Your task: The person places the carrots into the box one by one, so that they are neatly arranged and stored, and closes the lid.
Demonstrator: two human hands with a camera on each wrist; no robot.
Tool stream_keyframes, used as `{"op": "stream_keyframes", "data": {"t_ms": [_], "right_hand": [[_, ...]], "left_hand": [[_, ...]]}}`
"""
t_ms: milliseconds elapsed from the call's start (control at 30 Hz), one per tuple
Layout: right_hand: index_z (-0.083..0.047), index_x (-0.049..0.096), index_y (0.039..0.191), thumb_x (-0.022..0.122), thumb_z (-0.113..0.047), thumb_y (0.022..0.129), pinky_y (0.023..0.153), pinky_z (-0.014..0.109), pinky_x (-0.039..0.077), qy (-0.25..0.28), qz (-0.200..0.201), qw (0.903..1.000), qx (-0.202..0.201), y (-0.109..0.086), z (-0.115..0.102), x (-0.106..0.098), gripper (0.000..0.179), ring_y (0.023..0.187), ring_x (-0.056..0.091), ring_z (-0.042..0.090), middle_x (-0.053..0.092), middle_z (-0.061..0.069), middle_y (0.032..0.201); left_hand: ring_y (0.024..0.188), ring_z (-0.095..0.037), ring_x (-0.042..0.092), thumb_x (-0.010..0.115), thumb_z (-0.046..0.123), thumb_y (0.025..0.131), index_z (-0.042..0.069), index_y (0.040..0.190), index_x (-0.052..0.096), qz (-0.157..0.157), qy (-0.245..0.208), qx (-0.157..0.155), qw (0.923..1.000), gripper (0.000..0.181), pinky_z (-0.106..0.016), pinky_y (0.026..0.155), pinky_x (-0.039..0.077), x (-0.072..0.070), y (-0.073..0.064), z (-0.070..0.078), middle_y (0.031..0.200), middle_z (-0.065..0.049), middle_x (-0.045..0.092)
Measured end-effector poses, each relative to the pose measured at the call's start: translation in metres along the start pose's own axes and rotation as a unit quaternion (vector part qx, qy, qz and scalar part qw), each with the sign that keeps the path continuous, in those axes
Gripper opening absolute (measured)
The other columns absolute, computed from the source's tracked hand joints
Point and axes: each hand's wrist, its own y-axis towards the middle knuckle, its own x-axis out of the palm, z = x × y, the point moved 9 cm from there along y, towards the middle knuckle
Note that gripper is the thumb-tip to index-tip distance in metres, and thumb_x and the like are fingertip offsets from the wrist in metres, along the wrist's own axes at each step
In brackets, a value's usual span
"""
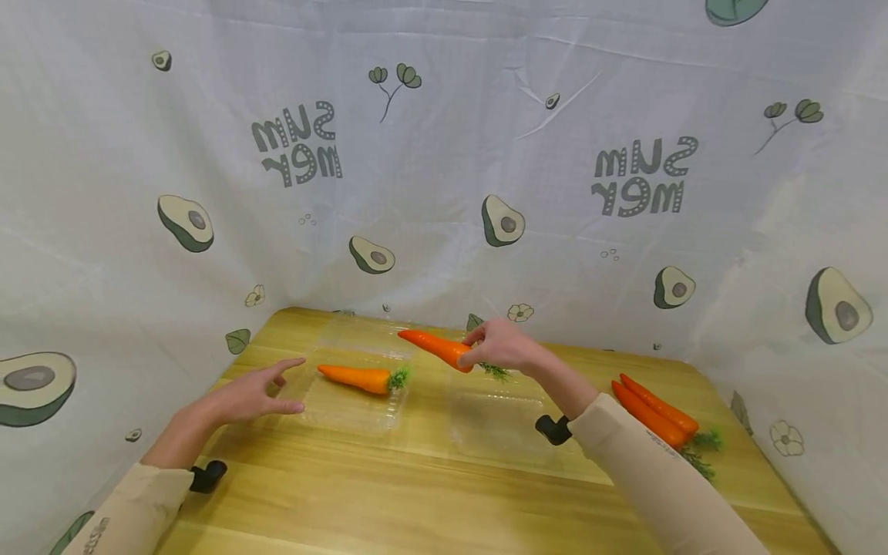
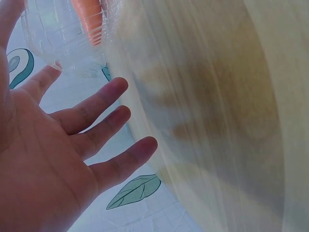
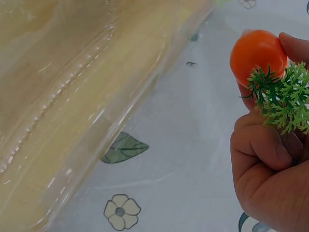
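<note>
My right hand (image 1: 505,345) pinches a carrot (image 1: 435,347) near its leafy end, raised above the table with its tip pointing left. In the right wrist view the thick orange end (image 3: 258,57) and green leaves (image 3: 289,94) show between thumb and fingers. Another carrot (image 1: 357,378) lies in a clear plastic container (image 1: 347,420) on the left. Beside that container's left edge is my left hand (image 1: 253,395), fingers spread and holding nothing. The left wrist view shows its straight fingers (image 2: 104,104) next to the clear wall.
A second clear plastic container (image 1: 496,432) stands below the right hand. Two more carrots (image 1: 655,412) lie together at the right of the wooden table (image 1: 388,493). White cloth (image 1: 444,169) printed with avocados rises behind and at both sides.
</note>
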Motion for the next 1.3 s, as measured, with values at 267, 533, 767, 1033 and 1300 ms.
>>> {"op": "stream_keyframes", "data": {"t_ms": [267,533,767,1033,1300], "right_hand": [[-0.007,0.077,0.108,0.081,-0.027,0.077,0.081,0.034,0.047,-0.017,-0.015,0.9994,-0.027,0.009,-0.024,0.013,0.038,0.097,0.059,0.023,0.072,0.005,0.113],[-0.008,0.077,0.102,0.083,-0.025,0.076,0.083,0.036,0.049,-0.009,-0.030,0.9989,-0.035,0.020,-0.042,0.030,0.032,0.093,0.061,0.023,0.072,0.003,0.107],[-0.010,0.078,0.096,0.083,-0.024,0.076,0.078,0.032,0.050,-0.023,-0.041,0.9974,-0.053,0.028,-0.055,0.045,0.026,0.090,0.062,0.021,0.073,0.001,0.105],[-0.012,0.077,0.099,0.083,-0.029,0.075,0.076,0.030,0.050,-0.056,-0.060,0.9943,-0.068,0.036,-0.070,0.062,0.030,0.089,0.062,0.019,0.073,-0.003,0.102],[-0.007,0.078,0.103,0.083,-0.026,0.076,0.075,0.028,0.051,-0.058,-0.085,0.9892,-0.104,0.041,-0.088,0.081,0.033,0.085,0.062,0.016,0.075,0.001,0.104]], "left_hand": [[0.117,-0.044,0.059,0.073,0.047,0.091,0.010,0.160,0.025,0.002,0.001,0.005,1.0000,0.092,-0.054,0.087,0.052,0.000,0.000,0.001,0.137,-0.035,0.051],[0.118,-0.045,0.058,0.073,0.048,0.090,0.010,0.160,0.025,0.003,0.002,0.003,1.0000,0.093,-0.056,0.089,0.051,0.000,0.001,0.000,0.137,-0.035,0.052],[0.119,-0.045,0.058,0.073,0.050,0.089,0.010,0.160,0.026,0.003,0.005,0.001,1.0000,0.093,-0.058,0.091,0.050,-0.001,0.003,-0.002,0.136,-0.034,0.053],[0.118,-0.045,0.058,0.073,0.050,0.089,0.011,0.159,0.027,0.004,0.009,-0.002,1.0000,0.092,-0.058,0.091,0.049,-0.002,0.004,0.000,0.136,-0.033,0.053],[0.116,-0.044,0.059,0.074,0.049,0.089,0.011,0.159,0.027,0.001,0.008,-0.005,1.0000,0.093,-0.057,0.089,0.051,-0.001,0.003,-0.001,0.136,-0.033,0.053]]}}
